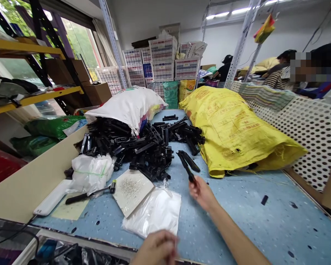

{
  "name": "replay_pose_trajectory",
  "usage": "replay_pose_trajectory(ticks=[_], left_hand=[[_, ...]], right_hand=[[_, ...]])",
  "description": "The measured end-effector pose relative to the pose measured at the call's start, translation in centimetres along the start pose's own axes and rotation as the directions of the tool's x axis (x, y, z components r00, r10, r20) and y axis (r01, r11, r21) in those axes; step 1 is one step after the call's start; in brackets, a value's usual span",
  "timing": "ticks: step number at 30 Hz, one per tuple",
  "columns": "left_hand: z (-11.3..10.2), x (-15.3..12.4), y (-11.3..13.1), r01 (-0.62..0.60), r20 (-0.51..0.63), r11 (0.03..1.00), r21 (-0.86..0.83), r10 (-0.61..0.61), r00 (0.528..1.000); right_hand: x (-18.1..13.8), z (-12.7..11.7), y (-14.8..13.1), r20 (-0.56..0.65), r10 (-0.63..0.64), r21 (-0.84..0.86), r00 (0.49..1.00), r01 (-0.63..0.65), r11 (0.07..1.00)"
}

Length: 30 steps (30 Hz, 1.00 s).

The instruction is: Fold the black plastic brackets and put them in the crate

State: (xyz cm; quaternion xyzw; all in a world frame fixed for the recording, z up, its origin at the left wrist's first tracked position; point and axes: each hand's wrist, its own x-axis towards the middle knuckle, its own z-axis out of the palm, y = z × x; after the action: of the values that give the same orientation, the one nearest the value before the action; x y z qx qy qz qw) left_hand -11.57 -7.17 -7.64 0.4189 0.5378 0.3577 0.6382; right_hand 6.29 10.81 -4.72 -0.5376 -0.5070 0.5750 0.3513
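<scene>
My right hand (200, 192) is closed round the near end of a long, narrow black plastic piece (186, 167), which points away from me. Beside it on the table lies another black piece (192, 162). At the bottom middle is my left hand (159, 246), in front of a flat stack of clear plastic bags (162, 211); its fingers look curled, but the fingertips are blurred. A big heap of black plastic pieces (146, 147) covers the table's far left part. Touching the bags is a pale square board (132, 200) with tiny bits scattered on it.
A white sack (132, 103) lies over the heap, and a yellow sack (231, 129) lies at the right. A black-handled hammer (91, 193), a bundle of plastic bags (92, 169) and a white power strip (52, 198) are at the left. A perforated white panel (309, 129) borders the right.
</scene>
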Motion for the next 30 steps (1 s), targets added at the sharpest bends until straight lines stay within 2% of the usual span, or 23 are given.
replay_pose_trajectory(ticks=[1,2,3,4,5,6,7,8,10,11,12,13,14,17,18,19,22,23,24,25,28,29,30], left_hand=[[1.4,1.7,1.5,-0.059,-0.036,0.982,-0.18,0.054,0.998],[2.9,3.4,3.0,-0.151,-0.073,0.929,-0.337,0.134,0.988],[4.4,4.9,4.4,-0.198,-0.048,0.862,-0.466,0.199,0.979],[5.9,6.1,5.6,-0.216,-0.033,0.79,-0.574,0.242,0.97],[7.4,7.0,6.6,-0.207,-0.001,0.724,-0.658,0.274,0.962],[8.6,7.5,7.4,-0.18,0.03,0.675,-0.716,0.287,0.958],[9.6,7.7,7.9,-0.154,0.046,0.651,-0.743,0.28,0.959],[10.4,7.5,8.2,-0.137,0.054,0.659,-0.739,0.261,0.964],[11.1,6.7,8.4,-0.124,0.045,0.764,-0.634,0.196,0.98],[11.2,6.3,8.4,-0.118,0.029,0.83,-0.545,0.159,0.987],[11.3,5.9,8.3,-0.111,0.009,0.886,-0.451,0.129,0.992],[11.4,5.6,8.3,-0.105,-0.01,0.924,-0.367,0.109,0.994],[11.4,5.4,8.2,-0.099,-0.022,0.949,-0.3,0.097,0.995],[11.7,5.3,8.1,-0.091,-0.038,0.976,-0.196,0.085,0.996],[11.7,5.4,8.0,-0.091,-0.056,0.981,-0.172,0.083,0.995],[11.6,5.6,8.0,-0.092,-0.089,0.985,-0.147,0.08,0.993],[10.6,6.1,8.0,-0.088,-0.217,0.986,-0.139,0.056,0.974],[10.2,6.3,8.0,-0.086,-0.247,0.982,-0.168,0.042,0.968],[9.8,6.4,8.1,-0.086,-0.267,0.975,-0.206,0.028,0.963],[9.5,6.6,8.1,-0.09,-0.281,0.967,-0.238,0.02,0.959],[9.0,7.4,7.9,-0.121,-0.325,0.968,-0.22,0.044,0.945],[9.0,7.8,7.6,-0.135,-0.341,0.972,-0.193,0.062,0.938],[8.9,8.2,7.3,-0.145,-0.356,0.975,-0.169,0.077,0.931]], right_hand=[[-2.6,-0.1,1.1,0.061,0.009,0.086,0.998,-0.014,0.996],[-5.2,-0.1,2.4,0.197,0.017,0.338,0.98,-0.084,0.937],[-7.7,-0.2,3.7,0.336,0.016,0.523,0.942,-0.201,0.828],[-9.8,-0.3,5.0,0.437,0.003,0.62,0.899,-0.304,0.723],[-11.6,-0.6,6.1,0.532,-0.016,0.651,0.846,-0.397,0.647],[-12.8,-1.1,6.9,0.596,-0.008,0.626,0.803,-0.458,0.631],[-13.6,-1.8,7.4,0.624,0.03,0.566,0.781,-0.478,0.672],[-13.9,-2.8,7.5,0.606,0.085,0.484,0.791,-0.452,0.749],[-13.5,-5.2,6.3,0.409,0.15,0.289,0.9,-0.284,0.914],[-13.0,-6.3,5.2,0.26,0.107,0.187,0.96,-0.159,0.969],[-12.3,-7.3,4.0,0.119,0.013,0.098,0.993,-0.025,0.995],[-11.7,-7.9,2.7,0.026,-0.102,0.002,0.994,0.102,0.995],[-11.0,-8.2,1.5,-0.028,-0.23,-0.102,0.973,0.226,0.969],[-9.0,-7.1,-0.9,-0.072,-0.527,-0.345,0.847,0.475,0.81],[-8.5,-6.4,-1.1,-0.075,-0.558,-0.369,0.827,0.497,0.786],[-8.1,-5.7,-1.1,-0.078,-0.548,-0.357,0.833,0.49,0.795],[-8.0,-4.2,0.1,-0.011,-0.425,-0.269,0.905,0.407,0.873],[-8.5,-4.1,0.8,0.025,-0.428,-0.289,0.904,0.416,0.862],[-9.1,-4.1,1.6,0.063,-0.475,-0.344,0.878,0.466,0.815],[-9.8,-4.2,2.4,0.11,-0.555,-0.416,0.824,0.546,0.727],[-11.6,-4.7,4.8,0.274,-0.767,-0.572,0.58,0.74,0.355],[-11.8,-4.9,5.2,0.319,-0.795,-0.591,0.516,0.764,0.259],[-11.6,-5.1,5.4,0.363,-0.798,-0.601,0.481,0.775,0.194]])
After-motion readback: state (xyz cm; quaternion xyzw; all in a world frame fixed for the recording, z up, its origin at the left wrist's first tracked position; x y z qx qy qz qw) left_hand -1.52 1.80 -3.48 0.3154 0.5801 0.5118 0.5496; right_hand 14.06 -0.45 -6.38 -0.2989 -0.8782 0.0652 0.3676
